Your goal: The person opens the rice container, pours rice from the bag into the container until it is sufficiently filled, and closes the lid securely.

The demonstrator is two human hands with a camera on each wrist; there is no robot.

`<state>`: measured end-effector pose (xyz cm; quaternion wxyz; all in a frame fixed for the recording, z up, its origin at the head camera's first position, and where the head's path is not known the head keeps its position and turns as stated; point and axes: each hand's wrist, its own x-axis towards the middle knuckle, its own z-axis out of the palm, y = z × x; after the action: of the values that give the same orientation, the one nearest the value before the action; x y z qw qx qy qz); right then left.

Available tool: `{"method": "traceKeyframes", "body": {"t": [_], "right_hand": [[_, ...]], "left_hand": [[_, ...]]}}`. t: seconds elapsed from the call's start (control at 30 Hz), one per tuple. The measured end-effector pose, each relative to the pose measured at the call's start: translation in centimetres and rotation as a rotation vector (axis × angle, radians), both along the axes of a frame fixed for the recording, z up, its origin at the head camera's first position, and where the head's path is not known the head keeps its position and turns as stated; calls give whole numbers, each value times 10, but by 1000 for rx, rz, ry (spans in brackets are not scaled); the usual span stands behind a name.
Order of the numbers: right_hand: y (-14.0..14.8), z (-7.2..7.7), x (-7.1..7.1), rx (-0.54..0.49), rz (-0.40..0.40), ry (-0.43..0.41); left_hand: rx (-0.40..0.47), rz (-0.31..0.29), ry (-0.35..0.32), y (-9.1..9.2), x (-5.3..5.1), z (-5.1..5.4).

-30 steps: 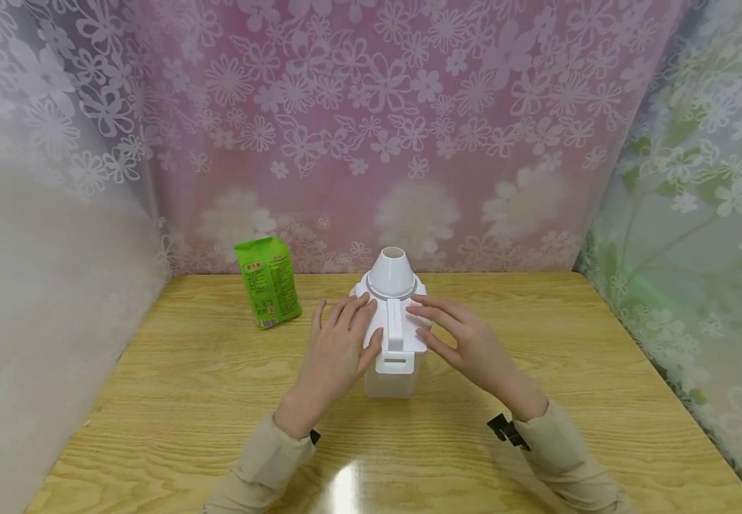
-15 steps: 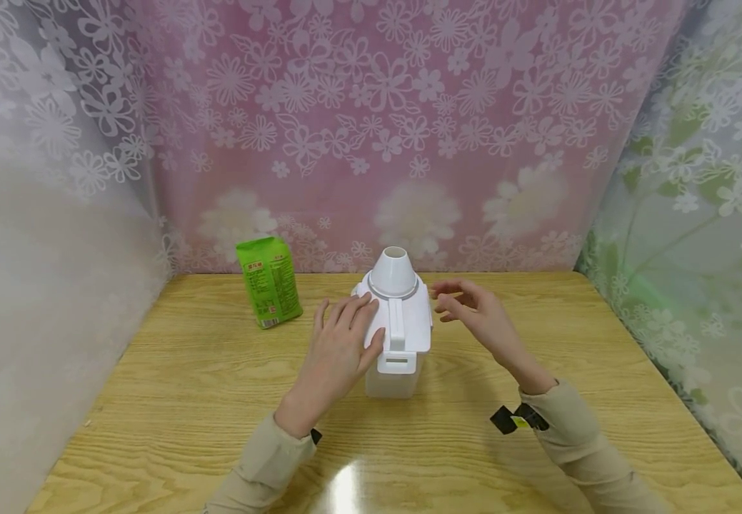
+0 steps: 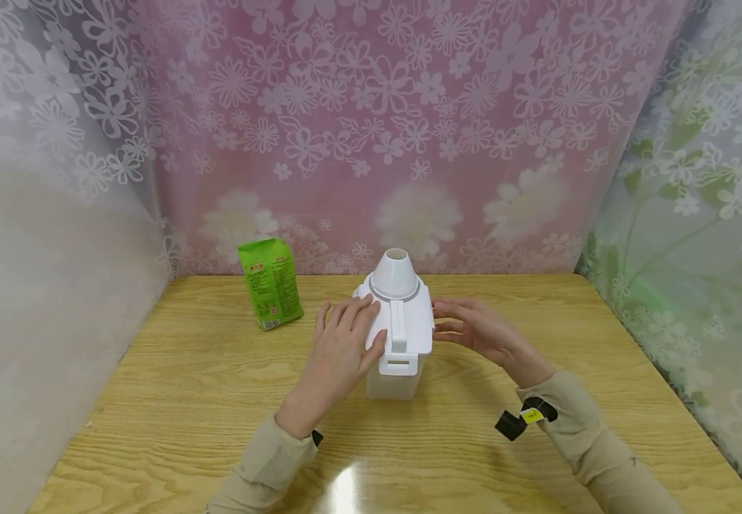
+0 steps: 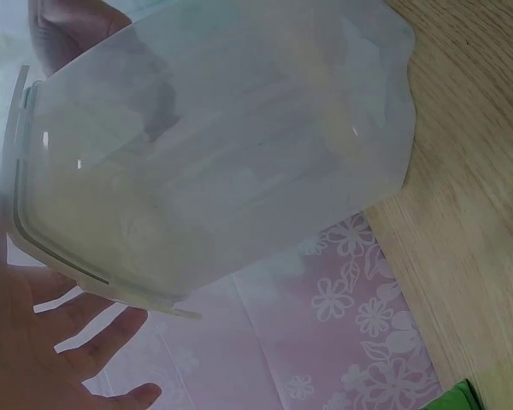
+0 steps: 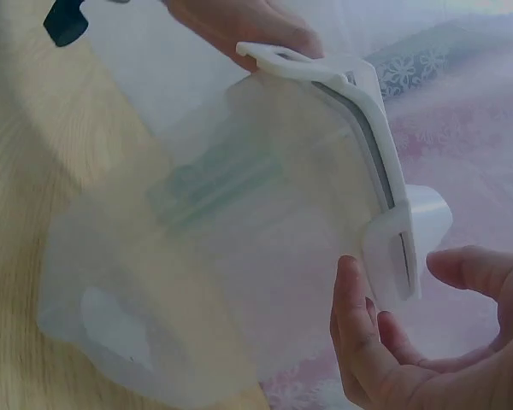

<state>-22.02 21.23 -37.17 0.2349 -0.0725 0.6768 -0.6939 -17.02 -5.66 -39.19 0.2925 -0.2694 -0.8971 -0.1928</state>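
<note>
A translucent storage container (image 3: 391, 387) with a white lid (image 3: 417, 321) stands upright on the table. The lid carries a white cone-shaped spout (image 3: 395, 277), a strap handle and side clips. My left hand (image 3: 340, 343) rests on the lid's left side, its fingers fairly straight. Beside the container's right edge is my right hand (image 3: 483, 332), fingers loosely bent. In the right wrist view, the thumb and fingers of that hand lie around a white side clip (image 5: 389, 252) without plainly pinching it; whether they touch it I cannot tell.
A green printed packet (image 3: 272, 284) stands on the wooden table (image 3: 203, 414), left of the container and a little behind it. Flowered curtains (image 3: 371, 128) hang at the back and both sides. A black wrist strap (image 3: 525, 417) shows at the right sleeve.
My right hand has left the top of the lid, moved out to the right, then lowered to the container's right side. The left hand and the container stay in place.
</note>
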Motion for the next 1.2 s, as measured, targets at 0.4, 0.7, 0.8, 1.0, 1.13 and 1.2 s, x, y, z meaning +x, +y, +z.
{"method": "traceKeyframes", "body": {"t": [0.4, 0.7, 0.8, 1.0, 1.13, 1.2], "right_hand": [[-8, -4, -5, -46, -13, -149], [-11, -8, -13, -157, 43, -196], [-11, -8, -15, -161, 62, -194], [-13, -8, -18, -164, 87, -192], [-13, -9, -20, -163, 91, -186], [-13, -8, -19, -158, 84, -188]], "left_hand": [[18, -19, 25, 0, -2, -3], [23, -20, 23, -1, -3, -3], [21, -22, 19, -1, -3, -3], [20, -20, 19, -1, -3, -2], [24, -24, 24, -1, -3, -3], [28, -28, 30, -1, -3, -2]]}}
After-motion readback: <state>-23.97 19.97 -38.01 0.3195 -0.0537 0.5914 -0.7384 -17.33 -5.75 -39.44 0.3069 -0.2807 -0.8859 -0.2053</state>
